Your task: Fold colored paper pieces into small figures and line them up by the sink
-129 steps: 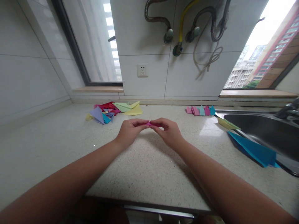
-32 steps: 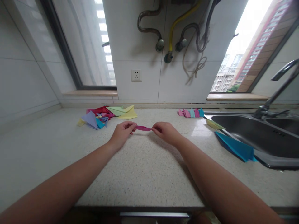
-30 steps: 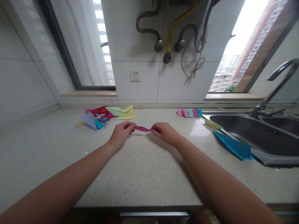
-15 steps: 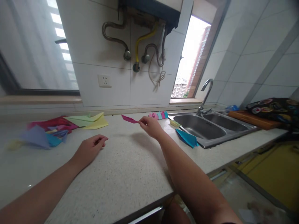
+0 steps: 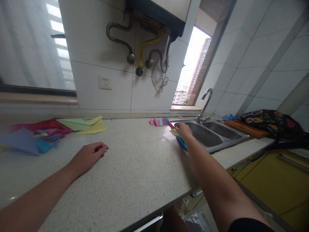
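Note:
Pinched in my right hand (image 5: pixel 184 130) is a small folded magenta paper (image 5: pixel 171 125), held by the sink's left edge. Just below it, partly hidden by the hand, lie a yellow folded paper (image 5: pixel 173 131) and a blue paper plane (image 5: pixel 181 142). Close by on the left stands a row of several small pink and teal folded papers (image 5: pixel 158 121). My left hand (image 5: pixel 90 157) rests on the counter with its fingers curled in and nothing visible in them. Beyond it lies a pile of folded papers: a lavender one (image 5: pixel 20 140), a green one (image 5: pixel 74 123) and a yellow one (image 5: pixel 95 126).
A steel double sink (image 5: pixel 225 146) with a faucet (image 5: pixel 205 106) is set into the speckled counter (image 5: pixel 125 174). At right, a dark patterned bag (image 5: pixel 270 120) sits on a wooden board (image 5: pixel 243 128). Above the counter hangs a water heater (image 5: pixel 159 14) with hoses.
My right hand has carried the magenta paper rightward, from mid-counter to the sink's left edge. My left hand stays resting on the counter. The view has shifted slightly right.

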Available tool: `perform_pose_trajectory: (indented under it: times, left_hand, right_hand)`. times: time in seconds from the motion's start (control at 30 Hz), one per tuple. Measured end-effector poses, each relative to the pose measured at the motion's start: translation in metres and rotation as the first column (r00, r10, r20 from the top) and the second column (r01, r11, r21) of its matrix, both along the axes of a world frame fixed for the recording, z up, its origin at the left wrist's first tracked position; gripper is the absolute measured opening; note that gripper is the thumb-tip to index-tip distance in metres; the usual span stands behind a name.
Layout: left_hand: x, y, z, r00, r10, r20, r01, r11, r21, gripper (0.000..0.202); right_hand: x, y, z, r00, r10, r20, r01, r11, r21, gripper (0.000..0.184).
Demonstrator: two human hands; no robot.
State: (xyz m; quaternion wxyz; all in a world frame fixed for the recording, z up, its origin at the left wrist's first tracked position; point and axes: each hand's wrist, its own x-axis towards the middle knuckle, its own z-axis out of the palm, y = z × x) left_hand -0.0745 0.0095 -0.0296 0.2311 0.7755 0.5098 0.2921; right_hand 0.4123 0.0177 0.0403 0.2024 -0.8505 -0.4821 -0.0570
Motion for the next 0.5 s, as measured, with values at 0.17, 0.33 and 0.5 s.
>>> perform_pose_trajectory:
  times: [0.17,0.33,0.5]
  left_hand:
    - [0.001,-0.001,0.001,1.000,-0.008,-0.013,0.008,1.000,-0.006,0.041]
    - [0.001,0.001,0.000,1.000,-0.016,-0.005,0.016,1.000,-0.008,0.040]
    - [0.001,0.001,0.002,1.000,-0.017,-0.015,0.017,1.000,-0.003,0.039]
  right_hand:
    - [0.013,0.001,-0.009,0.997,-0.083,0.003,0.083,0.989,-0.120,0.028]
    - [0.020,0.005,-0.016,0.993,-0.119,0.027,0.122,0.975,-0.184,0.044]
    - [0.019,0.009,-0.019,0.989,-0.137,0.050,0.145,0.968,-0.206,0.049]
